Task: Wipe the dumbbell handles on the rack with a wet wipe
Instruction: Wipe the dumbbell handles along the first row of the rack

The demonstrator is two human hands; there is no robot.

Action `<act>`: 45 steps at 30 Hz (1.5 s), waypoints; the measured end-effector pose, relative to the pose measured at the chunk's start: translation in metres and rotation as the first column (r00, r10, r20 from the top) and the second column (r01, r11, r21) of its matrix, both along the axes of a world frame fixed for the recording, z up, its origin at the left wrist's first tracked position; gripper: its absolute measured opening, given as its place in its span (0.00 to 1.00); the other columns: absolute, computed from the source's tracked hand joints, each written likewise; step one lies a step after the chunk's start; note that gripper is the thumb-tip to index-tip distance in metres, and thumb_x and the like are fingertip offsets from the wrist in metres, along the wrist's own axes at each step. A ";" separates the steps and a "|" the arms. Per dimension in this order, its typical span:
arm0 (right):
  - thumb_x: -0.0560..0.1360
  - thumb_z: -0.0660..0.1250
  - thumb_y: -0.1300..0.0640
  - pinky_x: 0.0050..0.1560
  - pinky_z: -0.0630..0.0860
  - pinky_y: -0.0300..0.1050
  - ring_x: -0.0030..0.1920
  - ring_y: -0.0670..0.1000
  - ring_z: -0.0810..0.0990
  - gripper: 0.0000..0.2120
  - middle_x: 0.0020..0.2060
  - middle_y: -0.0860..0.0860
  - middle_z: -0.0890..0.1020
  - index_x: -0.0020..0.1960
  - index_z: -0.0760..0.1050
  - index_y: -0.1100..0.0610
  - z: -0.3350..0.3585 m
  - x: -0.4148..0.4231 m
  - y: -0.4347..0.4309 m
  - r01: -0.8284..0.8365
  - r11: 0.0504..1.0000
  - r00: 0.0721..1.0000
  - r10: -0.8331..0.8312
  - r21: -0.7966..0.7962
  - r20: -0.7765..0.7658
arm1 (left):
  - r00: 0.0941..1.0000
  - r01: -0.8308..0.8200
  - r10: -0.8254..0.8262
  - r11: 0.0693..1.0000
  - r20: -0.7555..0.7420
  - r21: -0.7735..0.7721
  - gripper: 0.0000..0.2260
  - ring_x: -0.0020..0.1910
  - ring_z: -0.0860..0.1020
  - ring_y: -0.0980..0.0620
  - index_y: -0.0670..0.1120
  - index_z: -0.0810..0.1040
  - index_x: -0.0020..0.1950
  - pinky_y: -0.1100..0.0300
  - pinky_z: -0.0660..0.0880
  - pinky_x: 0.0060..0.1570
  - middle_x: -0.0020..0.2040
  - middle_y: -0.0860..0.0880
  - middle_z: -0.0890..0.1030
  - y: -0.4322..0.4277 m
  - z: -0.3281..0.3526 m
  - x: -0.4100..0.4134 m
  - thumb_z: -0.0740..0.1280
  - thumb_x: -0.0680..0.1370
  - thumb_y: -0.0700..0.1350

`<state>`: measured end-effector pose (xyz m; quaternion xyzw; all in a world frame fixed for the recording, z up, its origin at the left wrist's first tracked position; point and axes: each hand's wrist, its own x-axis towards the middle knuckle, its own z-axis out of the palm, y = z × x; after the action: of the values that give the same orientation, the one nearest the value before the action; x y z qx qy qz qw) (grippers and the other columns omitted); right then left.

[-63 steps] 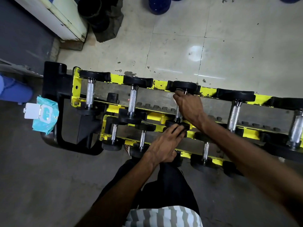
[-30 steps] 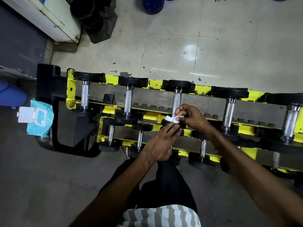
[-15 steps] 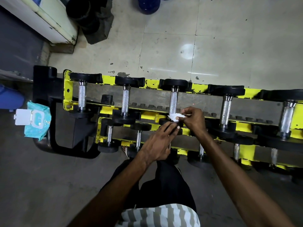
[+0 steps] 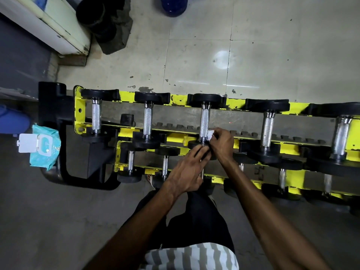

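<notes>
A pale tiled floor (image 4: 272, 45) lies beyond a yellow and black two-tier rack (image 4: 239, 103), with dumbbells lying in a row on each tier. A teal pack of wipes (image 4: 44, 147), lid flipped open, sits at the rack's black left end. Both hands meet at the third dumbbell (image 4: 206, 99) of the upper tier: the left hand (image 4: 187, 172) lays straight fingers on its near head, while the right hand (image 4: 222, 143) pinches a small white wet wipe (image 4: 210, 135) against the lower end of its knurled handle (image 4: 204, 121)

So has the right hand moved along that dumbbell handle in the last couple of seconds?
Yes. The right hand, pinching the wipe, has come down the third handle from its far end to its near end.
</notes>
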<state>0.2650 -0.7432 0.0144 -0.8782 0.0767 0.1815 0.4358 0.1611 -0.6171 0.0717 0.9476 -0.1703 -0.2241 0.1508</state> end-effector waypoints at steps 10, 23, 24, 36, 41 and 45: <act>0.79 0.64 0.54 0.45 0.78 0.51 0.42 0.57 0.83 0.13 0.40 0.58 0.85 0.46 0.82 0.63 -0.012 0.020 -0.010 -0.174 0.983 0.963 0.183 0.060 -0.199 | 0.999 0.013 -0.012 1.000 -0.033 0.027 0.43 0.79 0.56 0.40 0.38 0.60 0.80 0.47 0.68 0.74 0.78 0.40 0.59 0.000 -0.008 -0.002 0.66 0.66 0.48; 0.76 0.68 0.63 0.43 0.75 0.37 0.42 0.47 0.82 0.09 0.44 0.52 0.86 0.53 0.84 0.58 -0.013 0.036 -0.002 -0.113 0.984 0.958 0.144 0.135 -0.247 | 0.999 0.007 -0.006 1.000 -0.041 0.022 0.45 0.79 0.56 0.41 0.40 0.57 0.82 0.47 0.72 0.70 0.78 0.41 0.59 0.001 -0.008 -0.001 0.67 0.66 0.47; 0.76 0.67 0.63 0.41 0.74 0.37 0.41 0.47 0.81 0.08 0.42 0.52 0.85 0.52 0.84 0.58 -0.013 0.041 -0.001 -0.121 0.982 0.950 0.157 0.145 -0.271 | 0.999 0.005 -0.004 1.000 -0.042 0.021 0.45 0.79 0.56 0.41 0.40 0.56 0.82 0.47 0.73 0.69 0.78 0.42 0.59 0.001 -0.008 -0.001 0.67 0.67 0.47; 0.68 0.55 0.67 0.16 0.55 0.37 0.19 0.44 0.56 0.08 0.34 0.54 0.65 0.42 0.66 0.56 -0.031 0.097 0.011 0.572 0.647 0.670 -0.014 0.504 -0.742 | 1.000 -0.006 0.006 1.000 -0.024 0.013 0.44 0.79 0.55 0.42 0.41 0.56 0.82 0.53 0.67 0.74 0.79 0.43 0.58 -0.001 -0.007 -0.003 0.71 0.69 0.46; 0.74 0.56 0.68 0.17 0.53 0.36 0.19 0.43 0.58 0.10 0.29 0.50 0.67 0.37 0.68 0.57 -0.016 0.092 0.013 0.631 0.656 0.663 -0.179 0.415 -0.727 | 1.000 -0.005 0.005 1.000 0.015 0.021 0.44 0.79 0.57 0.41 0.40 0.59 0.81 0.53 0.64 0.76 0.78 0.42 0.60 -0.002 -0.007 -0.004 0.70 0.67 0.46; 0.72 0.73 0.63 0.25 0.68 0.37 0.26 0.44 0.71 0.04 0.38 0.51 0.82 0.43 0.82 0.55 -0.004 0.069 0.017 0.567 0.769 0.794 -0.414 0.296 -0.445 | 1.000 0.005 -0.005 0.999 0.015 0.032 0.44 0.79 0.56 0.41 0.40 0.57 0.82 0.51 0.63 0.77 0.78 0.42 0.59 -0.001 -0.011 -0.005 0.69 0.67 0.47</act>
<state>0.3337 -0.7261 0.0103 -0.6652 0.3439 0.2260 0.6231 0.1564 -0.6180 0.0605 0.9511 -0.1701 -0.2201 0.1340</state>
